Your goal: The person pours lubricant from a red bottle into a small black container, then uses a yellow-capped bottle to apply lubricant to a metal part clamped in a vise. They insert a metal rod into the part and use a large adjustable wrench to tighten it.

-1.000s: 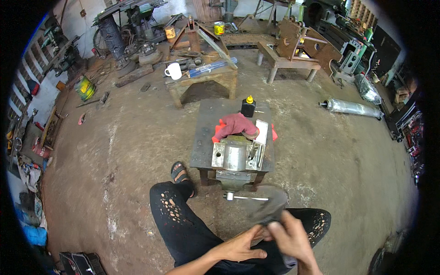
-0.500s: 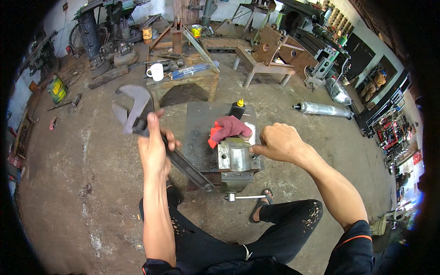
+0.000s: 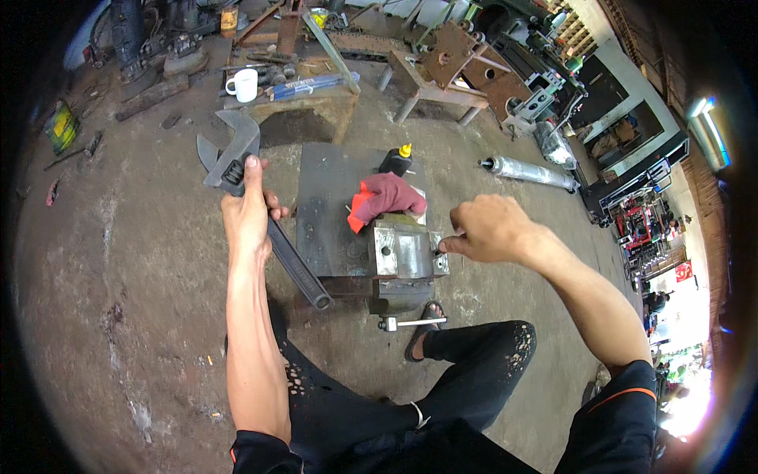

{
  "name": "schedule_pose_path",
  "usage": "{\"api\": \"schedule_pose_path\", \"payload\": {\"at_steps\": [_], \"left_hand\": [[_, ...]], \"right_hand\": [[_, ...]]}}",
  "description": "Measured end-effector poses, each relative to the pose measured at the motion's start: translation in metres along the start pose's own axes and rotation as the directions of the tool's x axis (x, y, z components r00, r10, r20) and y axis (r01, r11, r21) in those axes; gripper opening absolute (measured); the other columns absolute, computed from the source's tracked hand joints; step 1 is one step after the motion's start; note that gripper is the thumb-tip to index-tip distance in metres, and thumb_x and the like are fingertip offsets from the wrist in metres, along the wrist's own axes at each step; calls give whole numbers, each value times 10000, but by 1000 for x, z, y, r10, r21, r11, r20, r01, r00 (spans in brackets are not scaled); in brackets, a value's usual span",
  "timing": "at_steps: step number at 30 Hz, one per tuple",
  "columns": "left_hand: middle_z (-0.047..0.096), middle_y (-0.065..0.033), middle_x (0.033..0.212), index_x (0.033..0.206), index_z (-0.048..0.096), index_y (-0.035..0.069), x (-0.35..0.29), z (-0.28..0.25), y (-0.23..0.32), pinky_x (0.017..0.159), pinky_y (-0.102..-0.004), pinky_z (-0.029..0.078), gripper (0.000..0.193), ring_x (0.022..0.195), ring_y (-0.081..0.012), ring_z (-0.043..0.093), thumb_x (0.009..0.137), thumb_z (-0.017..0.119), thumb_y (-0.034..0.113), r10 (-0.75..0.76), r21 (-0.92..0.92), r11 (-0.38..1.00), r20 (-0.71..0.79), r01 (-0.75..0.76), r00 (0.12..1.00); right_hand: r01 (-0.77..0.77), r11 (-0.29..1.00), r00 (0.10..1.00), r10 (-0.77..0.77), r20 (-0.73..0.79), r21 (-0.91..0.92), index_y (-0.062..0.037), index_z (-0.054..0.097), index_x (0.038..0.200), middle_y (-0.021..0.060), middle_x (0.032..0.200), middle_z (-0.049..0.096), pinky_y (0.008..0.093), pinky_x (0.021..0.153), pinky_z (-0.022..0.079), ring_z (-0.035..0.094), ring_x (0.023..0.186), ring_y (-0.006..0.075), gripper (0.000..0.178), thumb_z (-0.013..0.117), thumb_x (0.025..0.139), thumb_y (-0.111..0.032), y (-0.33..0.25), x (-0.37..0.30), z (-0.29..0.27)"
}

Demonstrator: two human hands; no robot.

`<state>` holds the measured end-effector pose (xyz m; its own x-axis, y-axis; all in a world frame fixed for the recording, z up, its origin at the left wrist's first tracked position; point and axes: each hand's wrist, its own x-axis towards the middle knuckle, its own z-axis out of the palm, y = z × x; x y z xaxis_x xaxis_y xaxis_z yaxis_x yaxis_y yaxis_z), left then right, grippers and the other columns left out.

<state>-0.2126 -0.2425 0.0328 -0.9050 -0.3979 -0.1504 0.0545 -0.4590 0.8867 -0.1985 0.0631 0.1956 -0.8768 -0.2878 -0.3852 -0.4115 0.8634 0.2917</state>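
Note:
In my left hand is a large dark adjustable wrench, held in the air left of the vise. Its jaws point up and away, and its handle slants down towards the vise. My right hand is closed, thumb and fingertips down at the right side of a metal block with a smooth curved channel. A small dark piece shows under the thumb, too small to name. The block sits at the top of the bench vise. A hole is visible in its left side. Behind it lies a dark red cloth.
A black bottle with a yellow cap stands on the metal plate. The vise handle sticks out below, near my foot. Farther off are a workbench with a white mug, a rusty stand and a metal cylinder on the floor.
My view has shifted, so the scene sits higher and further left. The wrench stays in my left hand, slightly turned. My right hand remains at the block's right side.

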Motion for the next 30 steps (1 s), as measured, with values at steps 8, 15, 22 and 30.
{"api": "schedule_pose_path", "payload": {"at_steps": [8, 15, 22, 30], "left_hand": [[478, 17, 666, 1304, 674, 18, 6, 1, -1, 578, -341, 516, 596, 549, -109, 472, 1053, 664, 558, -51, 13, 999, -38, 51, 998], [505, 2, 657, 1265, 681, -11, 7, 1, -5, 569, -341, 538, 570, 533, -111, 490, 1062, 670, 521, -40, 1, 999, -28, 40, 999], [523, 2, 659, 1271, 705, -14, 8, 2, -8, 551, -343, 530, 581, 525, -112, 508, 1049, 690, 523, -46, 32, 998, -10, 46, 999], [504, 8, 650, 1305, 680, -26, 6, 11, -11, 541, -337, 514, 590, 523, -110, 508, 1061, 676, 511, -59, 25, 998, -2, 59, 998]], "right_hand": [[75, 977, 958, -16, 286, -199, -13, 802, 993, 241, 981, 785, 504, 859, 611, 767, 999, 423, 408, 807, 884, -406, -22, 32, -2], [150, 954, 938, -55, 343, -259, -12, 799, 948, 224, 964, 791, 495, 877, 607, 788, 949, 385, 214, 757, 867, -206, -30, 38, 3], [326, 867, 945, -301, 124, -377, -61, 810, 900, 154, 907, 799, 473, 895, 571, 792, 868, 318, 132, 755, 859, -174, -25, 18, 10], [215, 925, 934, -101, 344, -314, -14, 810, 1048, 185, 1082, 810, 478, 810, 618, 796, 1008, 341, 230, 773, 847, -120, -31, 29, -10]]}}
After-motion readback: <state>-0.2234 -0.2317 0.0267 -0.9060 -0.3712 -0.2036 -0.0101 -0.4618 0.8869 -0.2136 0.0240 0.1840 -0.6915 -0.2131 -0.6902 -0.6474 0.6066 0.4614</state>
